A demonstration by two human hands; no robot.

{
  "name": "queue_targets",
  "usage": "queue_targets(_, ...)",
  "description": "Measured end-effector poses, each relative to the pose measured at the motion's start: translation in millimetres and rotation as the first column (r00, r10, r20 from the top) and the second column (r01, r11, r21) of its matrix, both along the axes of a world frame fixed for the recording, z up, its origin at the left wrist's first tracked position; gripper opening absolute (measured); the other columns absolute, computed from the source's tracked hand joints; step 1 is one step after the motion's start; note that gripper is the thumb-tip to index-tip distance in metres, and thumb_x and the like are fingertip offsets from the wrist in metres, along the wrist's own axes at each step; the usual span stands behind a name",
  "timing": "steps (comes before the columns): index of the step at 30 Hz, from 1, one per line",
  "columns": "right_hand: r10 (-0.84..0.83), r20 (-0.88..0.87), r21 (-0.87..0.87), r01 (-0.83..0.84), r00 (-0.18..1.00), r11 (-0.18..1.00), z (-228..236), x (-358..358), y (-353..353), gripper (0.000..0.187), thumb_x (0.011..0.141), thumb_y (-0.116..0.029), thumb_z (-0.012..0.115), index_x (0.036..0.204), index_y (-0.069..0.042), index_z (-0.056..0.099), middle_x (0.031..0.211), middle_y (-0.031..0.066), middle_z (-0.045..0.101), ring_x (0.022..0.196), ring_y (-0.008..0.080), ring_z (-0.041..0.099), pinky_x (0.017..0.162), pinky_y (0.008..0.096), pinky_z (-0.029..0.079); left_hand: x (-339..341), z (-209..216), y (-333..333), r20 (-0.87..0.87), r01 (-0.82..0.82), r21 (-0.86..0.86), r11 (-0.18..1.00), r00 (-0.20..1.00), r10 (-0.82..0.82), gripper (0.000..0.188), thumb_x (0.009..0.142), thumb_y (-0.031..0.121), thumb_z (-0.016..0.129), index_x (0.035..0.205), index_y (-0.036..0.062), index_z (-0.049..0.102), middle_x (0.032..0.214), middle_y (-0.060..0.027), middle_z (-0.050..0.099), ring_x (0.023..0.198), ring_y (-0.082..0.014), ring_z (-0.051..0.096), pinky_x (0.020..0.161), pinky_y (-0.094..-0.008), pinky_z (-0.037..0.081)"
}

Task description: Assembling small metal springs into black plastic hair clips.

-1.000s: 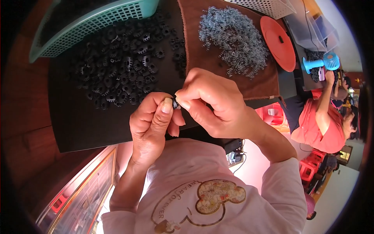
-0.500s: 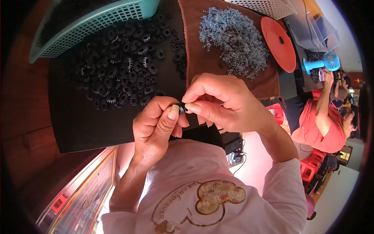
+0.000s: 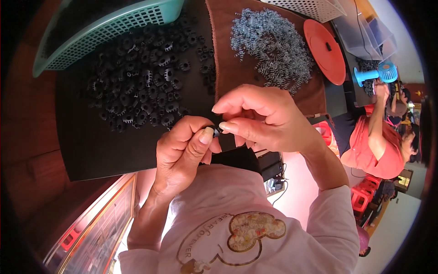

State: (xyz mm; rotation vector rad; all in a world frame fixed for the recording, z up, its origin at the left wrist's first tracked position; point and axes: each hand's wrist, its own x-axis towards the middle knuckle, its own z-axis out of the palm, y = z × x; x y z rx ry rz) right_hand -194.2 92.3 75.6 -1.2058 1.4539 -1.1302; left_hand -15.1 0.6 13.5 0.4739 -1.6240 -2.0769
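Item, one small black piece (image 3: 216,131): dark, a pale glint on its face, placed at the left fingertips, over the near edge of the table. Its finer shape we cannot make out with certainty, since fingers cover most of it.

Item, left hand (image 3: 185,148): thumb laid over curled fingers, pinching the piece; wrist raised, forearm rising from below.

Item, right hand (image 3: 269,121): thumb tip at or just beside the piece, index finger lifted clear of the thumb, remaining fingers loosely bent beneath; we record no closed grip here. Against half a second ago, we note a wider gap between right thumb and index fingertip; the left pinch is unchanged.

Item, dark table (image 3: 100,157), bearing a broad heap of black toothed parts (image 3: 137,89) ahead of the left hand.

Item, brown cloth (image 3: 237,77), spread beyond the right hand, with a pile of silvery springs (image 3: 273,50).

Item, red plate (image 3: 321,55), at the cloth's right side, one small dark bit on it.

Item, green basket (image 3: 105,37), perforated, behind the heap.

Farther right we list a blue fan (image 3: 388,72) and a seated person in a red top (image 3: 376,148).
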Motion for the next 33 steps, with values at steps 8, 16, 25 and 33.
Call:
queue_targets(8, 0.024, -0.233, -0.236, -0.081, 0.972, 0.968, -17, -6, -2, 0.006, 0.091, -0.005, 0.063, 0.094, -0.001, 0.062, 0.075, 0.0044, 0.063, 0.058, 0.0106, 0.060, 0.048, 0.0238, 0.046, -1, 0, 0, -0.012, -0.018, 0.068, 0.998, 1.000, 0.019, 0.018, 0.100, 0.018, 0.055, 0.097, 0.0008, 0.061, 0.072, -0.0017, 0.062, 0.056, -0.0044, 0.050, 0.051, -0.0188, 0.042)
queue_targets(16, -0.035, 0.101, 0.106, 0.024, 0.994, 0.994, 2, 0, 3, 0.006, 0.090, -0.007, 0.063, 0.093, -0.001, 0.063, 0.073, 0.0036, 0.063, 0.061, 0.0085, 0.061, 0.048, 0.0234, 0.048, 0, -1, 1, -0.024, -0.023, 0.035, 0.999, 0.999, 0.024, 0.019, 0.100, 0.018, 0.055, 0.095, -0.0004, 0.060, 0.070, -0.0024, 0.062, 0.055, -0.0044, 0.049, 0.050, -0.0188, 0.041)
queue_targets(25, -0.061, 0.127, 0.017, 0.059, 0.990, 0.998, -14, 8, 5, 0.004, 0.091, 0.000, 0.063, 0.095, 0.002, 0.064, 0.079, 0.0034, 0.058, 0.061, 0.0088, 0.064, 0.047, 0.0192, 0.048, 0, 3, 5, 0.036, -0.089, 0.003, 0.996, 0.995, 0.089, 0.022, 0.100, 0.021, 0.055, 0.096, -0.0001, 0.059, 0.068, -0.0017, 0.060, 0.054, -0.0042, 0.047, 0.048, -0.0189, 0.039)
queue_targets(33, -0.077, 0.092, -0.181, 0.093, 0.993, 0.979, -28, 16, 3, 0.006, 0.091, 0.002, 0.062, 0.097, 0.003, 0.062, 0.082, 0.0053, 0.056, 0.062, 0.0093, 0.064, 0.048, 0.0196, 0.049, -1, -1, 8, 0.049, -0.175, -0.052, 0.983, 0.983, 0.177, 0.023, 0.100, 0.022, 0.055, 0.096, -0.0003, 0.060, 0.069, -0.0015, 0.060, 0.054, -0.0047, 0.048, 0.048, -0.0194, 0.039)
